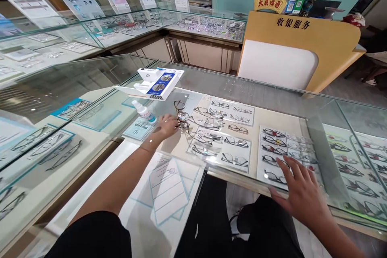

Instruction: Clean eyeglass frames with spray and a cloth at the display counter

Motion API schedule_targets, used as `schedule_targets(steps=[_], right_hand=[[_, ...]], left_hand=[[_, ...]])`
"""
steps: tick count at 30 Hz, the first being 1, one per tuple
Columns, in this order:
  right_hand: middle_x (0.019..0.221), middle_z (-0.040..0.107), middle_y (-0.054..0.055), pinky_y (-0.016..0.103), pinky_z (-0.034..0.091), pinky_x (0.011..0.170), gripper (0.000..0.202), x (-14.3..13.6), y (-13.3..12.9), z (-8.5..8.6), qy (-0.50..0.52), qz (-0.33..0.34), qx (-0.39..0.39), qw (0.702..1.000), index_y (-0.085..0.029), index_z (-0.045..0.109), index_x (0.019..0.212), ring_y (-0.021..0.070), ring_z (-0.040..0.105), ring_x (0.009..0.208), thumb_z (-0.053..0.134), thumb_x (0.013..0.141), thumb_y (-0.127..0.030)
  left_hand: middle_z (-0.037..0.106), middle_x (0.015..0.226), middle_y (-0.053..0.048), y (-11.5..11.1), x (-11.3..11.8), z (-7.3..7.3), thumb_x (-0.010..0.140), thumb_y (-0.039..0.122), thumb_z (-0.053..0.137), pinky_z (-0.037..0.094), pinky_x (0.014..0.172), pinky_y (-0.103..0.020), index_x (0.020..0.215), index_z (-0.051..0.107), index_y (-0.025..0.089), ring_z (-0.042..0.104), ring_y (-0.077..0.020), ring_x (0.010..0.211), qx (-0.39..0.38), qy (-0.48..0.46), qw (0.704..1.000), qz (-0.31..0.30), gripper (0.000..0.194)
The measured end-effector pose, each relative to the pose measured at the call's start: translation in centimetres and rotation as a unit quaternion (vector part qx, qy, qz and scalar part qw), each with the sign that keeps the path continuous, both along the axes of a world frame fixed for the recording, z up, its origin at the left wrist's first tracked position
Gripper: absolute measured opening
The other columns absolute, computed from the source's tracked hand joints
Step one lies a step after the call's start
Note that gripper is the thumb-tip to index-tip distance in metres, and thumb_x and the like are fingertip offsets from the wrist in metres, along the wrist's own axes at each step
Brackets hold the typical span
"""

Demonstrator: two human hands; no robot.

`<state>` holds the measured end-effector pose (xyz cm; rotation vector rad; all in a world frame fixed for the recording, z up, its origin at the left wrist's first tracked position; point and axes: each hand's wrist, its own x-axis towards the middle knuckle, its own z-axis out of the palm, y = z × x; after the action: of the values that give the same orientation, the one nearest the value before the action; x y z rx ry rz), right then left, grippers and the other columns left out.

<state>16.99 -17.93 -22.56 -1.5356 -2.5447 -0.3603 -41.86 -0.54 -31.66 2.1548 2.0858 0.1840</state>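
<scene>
My left hand (168, 125) reaches across the glass counter top, its fingers curled in at a dark-rimmed pair of eyeglasses (183, 117). More frames overlap right there, so which parts belong to which pair is hard to tell. Just behind them stands another pair of eyeglasses (179, 105). Left of the hand, a white spray bottle (144, 112) stands near a pale green card (138, 129). My right hand (302, 185) rests with spread fingers at the counter's near edge, holding nothing, above a tray of eyeglasses (273, 157) seen under the glass.
A white and blue box (161, 82) sits on the counter behind the bottle. Several eyeglasses on white boards (238, 109) lie in the case. White papers (169, 189) are at lower left. Beyond stands a yellow cashier desk (335, 44); display cases (121, 28) line the back.
</scene>
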Motion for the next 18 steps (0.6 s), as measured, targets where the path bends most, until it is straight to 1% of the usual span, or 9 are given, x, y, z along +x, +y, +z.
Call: schedule_targets(steps=[4,7,10,12,14,16,18], right_hand=[[0.157,0.061,0.025,0.059,0.052,0.108,0.073,0.1,0.2,0.2,0.007,-0.002,-0.010,1.000,-0.016,0.041,0.167,0.0455,0.058,0.142,0.056,0.107,-0.056],[0.158,0.060,0.026,0.060,0.051,0.111,0.071,0.1,0.5,0.1,0.022,-0.003,-0.021,1.000,-0.014,0.045,0.165,0.0451,0.056,0.144,0.054,0.109,-0.056],[0.159,0.060,0.026,0.059,0.049,0.112,0.070,0.3,0.6,0.2,0.038,-0.001,-0.029,0.999,-0.013,0.049,0.162,0.0447,0.056,0.143,0.052,0.109,-0.059],[0.159,0.060,0.027,0.060,0.048,0.112,0.070,0.3,0.7,0.2,0.047,0.001,-0.032,0.998,-0.012,0.051,0.161,0.0451,0.055,0.144,0.051,0.109,-0.060],[0.160,0.059,0.028,0.060,0.048,0.112,0.072,0.4,0.7,0.2,0.049,0.002,-0.036,0.998,-0.010,0.051,0.161,0.0456,0.054,0.145,0.049,0.110,-0.060],[0.161,0.058,0.028,0.060,0.047,0.114,0.075,0.4,0.8,0.1,0.046,-0.002,-0.042,0.998,-0.009,0.050,0.163,0.0459,0.053,0.147,0.048,0.109,-0.061],[0.162,0.057,0.027,0.061,0.047,0.115,0.078,0.4,0.8,0.0,0.042,-0.009,-0.048,0.998,-0.010,0.048,0.165,0.0462,0.052,0.148,0.049,0.108,-0.063]], left_hand=[[0.077,0.118,-0.017,-6.6,0.5,1.5,0.087,0.020,0.071,0.035,0.113,-0.063,0.083,0.074,0.019,0.056,-0.0434,0.131,-0.048,0.060,0.997,-0.024,0.006],[0.077,0.117,-0.017,-11.1,1.1,2.7,0.083,0.022,0.074,0.034,0.109,-0.062,0.080,0.073,0.021,0.057,-0.0443,0.127,-0.072,0.082,0.993,-0.036,0.004],[0.078,0.116,-0.016,-15.4,2.3,3.7,0.079,0.021,0.076,0.035,0.106,-0.057,0.077,0.072,0.022,0.058,-0.0437,0.127,-0.096,0.088,0.990,-0.062,0.005],[0.078,0.111,-0.015,-18.1,3.6,4.4,0.079,0.019,0.076,0.036,0.103,-0.055,0.074,0.071,0.022,0.059,-0.0423,0.125,-0.112,0.088,0.987,-0.080,0.008],[0.078,0.110,-0.014,-20.7,5.2,5.4,0.081,0.018,0.075,0.037,0.102,-0.053,0.073,0.071,0.023,0.059,-0.0407,0.125,-0.126,0.086,0.983,-0.099,0.009],[0.078,0.110,-0.012,-23.1,7.2,6.9,0.083,0.016,0.073,0.037,0.102,-0.052,0.075,0.071,0.023,0.060,-0.0383,0.123,-0.136,0.090,0.979,-0.124,0.010],[0.078,0.110,-0.010,-25.3,9.3,8.9,0.084,0.014,0.072,0.037,0.102,-0.050,0.079,0.072,0.023,0.060,-0.0354,0.120,-0.138,0.098,0.974,-0.153,0.010]])
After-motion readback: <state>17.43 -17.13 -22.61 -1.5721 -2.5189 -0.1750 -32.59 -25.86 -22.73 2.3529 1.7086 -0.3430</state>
